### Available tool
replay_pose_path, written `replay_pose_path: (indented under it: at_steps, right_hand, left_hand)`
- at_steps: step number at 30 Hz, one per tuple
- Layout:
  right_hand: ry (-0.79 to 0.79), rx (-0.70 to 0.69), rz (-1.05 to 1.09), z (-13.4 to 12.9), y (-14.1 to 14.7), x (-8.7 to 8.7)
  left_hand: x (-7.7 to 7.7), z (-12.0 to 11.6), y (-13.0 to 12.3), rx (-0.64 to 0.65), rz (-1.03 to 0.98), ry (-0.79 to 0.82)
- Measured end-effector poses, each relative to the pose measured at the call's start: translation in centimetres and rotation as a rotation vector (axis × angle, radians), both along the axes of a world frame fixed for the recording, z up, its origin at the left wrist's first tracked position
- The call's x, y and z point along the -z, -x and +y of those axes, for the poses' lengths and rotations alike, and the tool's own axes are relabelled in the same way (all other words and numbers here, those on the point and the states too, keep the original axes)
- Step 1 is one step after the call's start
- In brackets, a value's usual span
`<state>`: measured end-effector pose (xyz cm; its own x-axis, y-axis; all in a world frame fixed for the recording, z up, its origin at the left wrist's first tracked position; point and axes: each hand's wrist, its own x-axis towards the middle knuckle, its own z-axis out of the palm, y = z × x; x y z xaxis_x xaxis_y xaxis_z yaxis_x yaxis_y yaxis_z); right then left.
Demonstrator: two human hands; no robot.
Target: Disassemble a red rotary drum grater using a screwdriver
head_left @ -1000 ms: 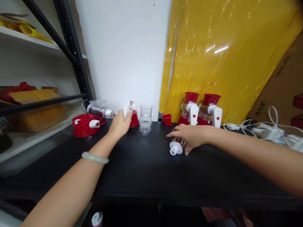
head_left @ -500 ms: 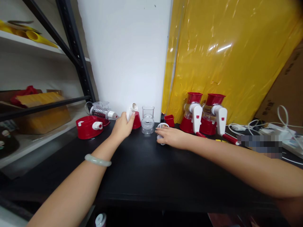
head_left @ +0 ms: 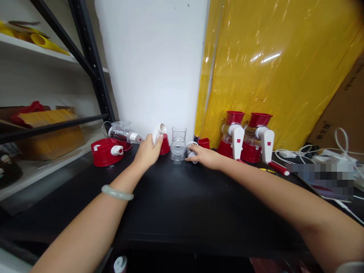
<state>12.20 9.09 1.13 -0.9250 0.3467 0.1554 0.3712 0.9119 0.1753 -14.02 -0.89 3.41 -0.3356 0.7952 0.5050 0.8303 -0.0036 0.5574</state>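
My left hand (head_left: 148, 151) is closed round a white crank handle (head_left: 158, 132), whose round socket points up. Just behind it stands a red cone-shaped base (head_left: 165, 145). A clear plastic housing (head_left: 179, 144) stands upright between my hands. My right hand (head_left: 202, 154) has its fingers around a small white drum part (head_left: 192, 147), right beside the housing; the fingers partly hide it. A red hopper (head_left: 204, 142) lies behind my right hand.
Two assembled red and white grinders (head_left: 231, 136) stand at the right, near white cables (head_left: 307, 151) and a tablet (head_left: 327, 182). At the left sit a red ring-shaped base (head_left: 104, 152) and a clear housing with a metal drum (head_left: 121, 132). A black shelf frame (head_left: 93, 68) rises beyond.
My right hand has moved back with the white drum part, which is now closer to the clear housing. My left hand holds the handle almost as before.
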Motion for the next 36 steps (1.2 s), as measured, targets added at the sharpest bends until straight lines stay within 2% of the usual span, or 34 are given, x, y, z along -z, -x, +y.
replay_pose_path:
  at_steps: [6, 11, 16, 22, 26, 32, 36]
  right_hand:
    - [-0.042, 0.067, 0.004, -0.2, -1.2, -1.1]
    - [-0.086, 0.259, -0.008, 2.5, -2.1, -2.5]
    - [-0.057, 0.436, -0.069, 5.3, -1.2, -3.1]
    - [0.003, 0.582, -0.120, 5.6, 0.2, -3.1]
    - [0.003, 0.600, -0.066, 5.1, 0.1, -4.5]
    - [-0.051, 0.524, 0.219, 4.1, 0.3, -8.4]
    - [-0.001, 0.478, 0.370, 3.1, 1.4, -8.9]
  left_hand:
    - [0.1, 0.1, 0.1, 0.003, 0.002, -0.013]
    - [0.1, 0.3, 0.2, -0.007, 0.013, 0.010]
    - [-0.1, 0.0, 0.0, 0.005, 0.003, 0.013]
    - [-0.2, -0.1, 0.1, -0.012, -0.001, 0.045]
    - [-0.1, 0.1, 0.1, -0.008, 0.002, 0.036]
    - [-0.1, 0.2, 0.1, -0.024, 0.012, 0.043]
    - [-0.1, 0.2, 0.1, -0.027, 0.003, 0.028]
